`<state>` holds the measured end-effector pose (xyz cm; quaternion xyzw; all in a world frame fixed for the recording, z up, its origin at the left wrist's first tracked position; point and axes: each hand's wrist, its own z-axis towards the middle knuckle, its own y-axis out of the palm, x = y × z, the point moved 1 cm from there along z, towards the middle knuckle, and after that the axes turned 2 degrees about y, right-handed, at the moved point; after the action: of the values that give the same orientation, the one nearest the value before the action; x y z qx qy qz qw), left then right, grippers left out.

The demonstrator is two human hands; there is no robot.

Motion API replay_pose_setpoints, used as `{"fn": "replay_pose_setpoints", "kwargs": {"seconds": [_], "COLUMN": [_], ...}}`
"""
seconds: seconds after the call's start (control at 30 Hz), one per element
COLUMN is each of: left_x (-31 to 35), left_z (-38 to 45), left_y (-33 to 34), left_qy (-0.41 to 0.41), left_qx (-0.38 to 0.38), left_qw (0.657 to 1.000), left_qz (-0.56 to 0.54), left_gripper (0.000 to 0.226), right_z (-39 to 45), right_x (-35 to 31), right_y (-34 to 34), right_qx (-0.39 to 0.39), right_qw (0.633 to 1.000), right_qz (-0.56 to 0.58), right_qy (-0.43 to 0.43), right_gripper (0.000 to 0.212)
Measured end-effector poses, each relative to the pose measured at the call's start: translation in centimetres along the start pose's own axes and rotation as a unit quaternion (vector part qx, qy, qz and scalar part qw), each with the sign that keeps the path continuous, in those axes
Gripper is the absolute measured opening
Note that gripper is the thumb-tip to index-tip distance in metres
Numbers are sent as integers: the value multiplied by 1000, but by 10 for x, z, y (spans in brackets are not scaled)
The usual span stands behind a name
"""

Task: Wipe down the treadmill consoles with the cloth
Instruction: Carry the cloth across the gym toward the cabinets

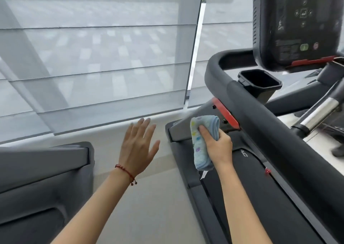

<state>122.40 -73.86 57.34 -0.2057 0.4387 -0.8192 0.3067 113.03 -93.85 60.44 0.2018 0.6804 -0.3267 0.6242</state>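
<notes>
Nearby, a thick black handrail (260, 117) running diagonally across the right side, passing just beside the right hand (217, 143) and lying between it and the console (297, 23) up at the top right, well apart from both hands. Tucked inside the rail's bend, below the console, an open black cup holder (260, 84), nothing visible inside its dark well. On the console face, a ring of small pale button icons, a green button and a red-ringed one lower down, beside a block of print too blurred to read; a red strip along the console's lower edge. Under the right hand, a grey upright with a red band (226, 114), then the black treadmill deck (247, 178) bearing a white mark that looks like "AC", only partly legible. Right grip closed round a folded light-blue cloth (202, 141) with small coloured patches, one end rolled above the fist, the other hanging below it, held in the air just off the upright; contact with the upright cannot be told. Left hand (137, 146) raised over the pale floor (149, 206), fingers spread and straight, holding nothing, a red cord bracelet (126, 172) at the wrist. Off to the lower left, the grey front end of another machine (41, 178). Behind everything, sheer grey window blinds (96, 53), with a narrow gap between two panels.
</notes>
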Motion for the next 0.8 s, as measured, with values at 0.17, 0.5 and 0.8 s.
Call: {"fn": "replay_pose_setpoints", "kwargs": {"seconds": [0.17, 0.5, 0.8], "left_x": [0, 12, 78], "left_z": [-48, -104, -123], "left_y": [25, 72, 97], "left_qy": [31, 147, 306], "left_qx": [-81, -193, -268], "left_qw": [996, 965, 899], "left_qz": [-25, -99, -161], "left_gripper": [54, 51, 51], "right_z": [-38, -122, -214], "right_x": [47, 135, 170], "right_y": [2, -13, -61], "right_qx": [19, 141, 327], "right_qw": [997, 964, 900], "right_qz": [-14, -52, -13], "right_qy": [74, 218, 289], "right_gripper": [14, 20, 23]}}
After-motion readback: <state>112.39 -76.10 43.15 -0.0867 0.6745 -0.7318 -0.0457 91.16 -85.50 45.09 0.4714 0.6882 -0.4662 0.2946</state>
